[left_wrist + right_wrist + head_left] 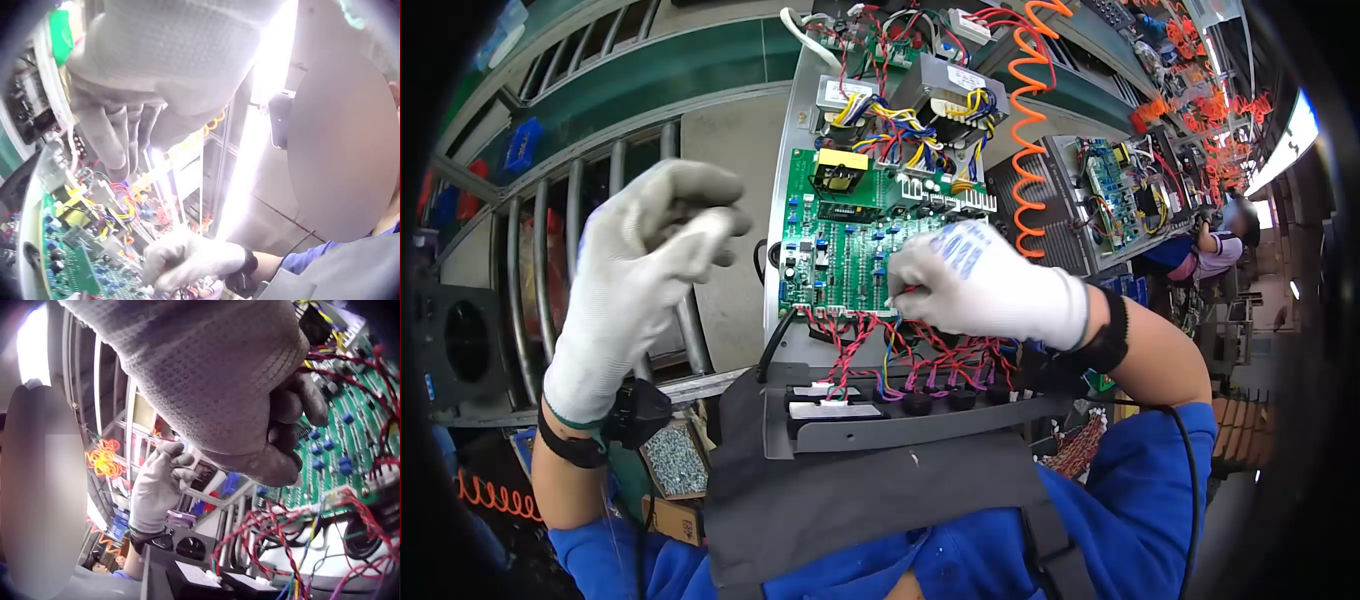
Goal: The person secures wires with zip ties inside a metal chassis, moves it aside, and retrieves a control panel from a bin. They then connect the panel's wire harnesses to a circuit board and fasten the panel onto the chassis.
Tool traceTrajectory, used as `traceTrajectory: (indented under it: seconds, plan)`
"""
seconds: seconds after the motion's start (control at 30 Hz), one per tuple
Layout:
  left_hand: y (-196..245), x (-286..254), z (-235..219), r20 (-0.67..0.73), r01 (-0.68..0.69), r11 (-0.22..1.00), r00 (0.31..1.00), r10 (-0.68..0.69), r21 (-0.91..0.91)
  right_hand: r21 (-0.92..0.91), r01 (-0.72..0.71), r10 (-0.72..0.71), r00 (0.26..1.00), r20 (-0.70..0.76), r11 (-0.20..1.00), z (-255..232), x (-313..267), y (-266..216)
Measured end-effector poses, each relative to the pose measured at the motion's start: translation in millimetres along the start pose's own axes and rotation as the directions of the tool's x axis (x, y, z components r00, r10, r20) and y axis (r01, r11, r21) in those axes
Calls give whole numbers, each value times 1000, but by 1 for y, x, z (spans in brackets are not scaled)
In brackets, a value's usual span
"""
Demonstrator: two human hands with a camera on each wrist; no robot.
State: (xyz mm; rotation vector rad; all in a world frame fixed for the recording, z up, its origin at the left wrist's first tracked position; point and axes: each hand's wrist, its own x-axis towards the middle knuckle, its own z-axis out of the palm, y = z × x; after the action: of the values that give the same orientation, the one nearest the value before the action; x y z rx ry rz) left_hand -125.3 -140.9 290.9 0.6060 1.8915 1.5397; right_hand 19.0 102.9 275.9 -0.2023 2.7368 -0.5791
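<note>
My right hand (990, 285), in a white glove with grey fingertips, is over the front edge of a green circuit board (850, 250). Its fingers are curled with the thumb, and a bit of red wire (914, 291) shows between the tips; the knuckles hide most of the grip. Rows of white connectors with twisted red wires (855, 345) line this edge. My left hand (640, 265), gloved alike, is raised left of the board, fingers loosely bent and nothing in them. The right wrist view shows the curled right fingers (290, 425) beside the board's blue parts.
Behind the board sit transformers (945, 90) with yellow and blue wires. A dark panel (880, 425) with more wiring lies in front. An orange coiled hose (1028, 130) hangs at the right, near a second opened unit (1120, 195). Roller bars (580, 230) and a screw box (675, 460) are leftward.
</note>
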Motion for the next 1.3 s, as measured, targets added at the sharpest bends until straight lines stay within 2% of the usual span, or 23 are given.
traceTrajectory:
  seconds: [0.03,0.07,0.1,0.23,0.33,0.37,0.43,0.5,0.6,0.67,0.77,0.8,0.83,0.9,1.0,1.13,1.2,1.23,1.27,1.3]
  plan:
    - [-6,-2,-6,-50,45,999,998,-44,17,7,9,-9,999,37,1000,7,3,-3]
    - [-15,-4,-10,-75,67,997,995,-70,-50,-12,-3,4,995,101,1000,11,5,-5]
    - [-24,-6,-13,-68,78,995,994,-83,-64,-11,-12,13,993,118,1000,15,5,-6]
    - [-53,-11,-25,-73,143,988,986,-147,-61,-80,67,-62,996,62,995,23,9,0]
    - [-68,-13,-26,-68,137,987,987,-143,-81,-299,12,45,982,184,954,18,14,-14]
    - [-73,-13,-25,-51,131,990,990,-133,-49,-297,11,49,980,191,955,19,14,-16]
    - [-75,-14,-23,-32,122,992,992,-122,-15,-414,133,-22,965,262,900,20,15,-17]
    - [-76,-15,-20,3,112,991,994,-112,69,-406,156,-36,957,287,900,20,16,-20]
    - [-78,-19,-13,30,101,990,994,-105,102,-422,157,-24,952,304,893,24,17,-21]
    - [-79,-22,-9,47,72,984,996,-80,160,-412,113,34,942,334,904,26,18,-21]
    - [-74,-25,-2,105,79,972,989,-104,219,-372,144,-13,943,333,917,26,18,-18]
    - [-64,-26,2,116,239,954,958,-261,179,-339,126,-2,940,342,932,26,20,-18]
    - [-64,-25,5,126,236,954,957,-261,185,-336,115,5,942,336,935,25,19,-14]
    - [-65,-26,7,215,-30,936,975,-50,351,-324,203,-123,960,252,924,26,18,-9]
    - [-68,-26,10,297,-77,914,954,-49,399,-325,225,-146,957,249,918,28,20,-9]
    - [-68,-29,14,306,-76,904,950,-63,421,-335,227,-131,950,284,915,28,22,-13]
    - [-62,-31,16,176,248,919,934,-311,307,-315,214,-118,948,297,925,30,24,-14]
    - [-63,-33,14,183,234,920,936,-300,316,-305,207,-107,944,313,930,29,24,-14]
    - [-66,-35,10,208,124,950,960,-189,288,-281,221,-155,959,237,934,29,21,-10]
    - [-68,-36,10,238,7,968,969,-69,251,-195,318,-313,948,59,928,35,19,9]
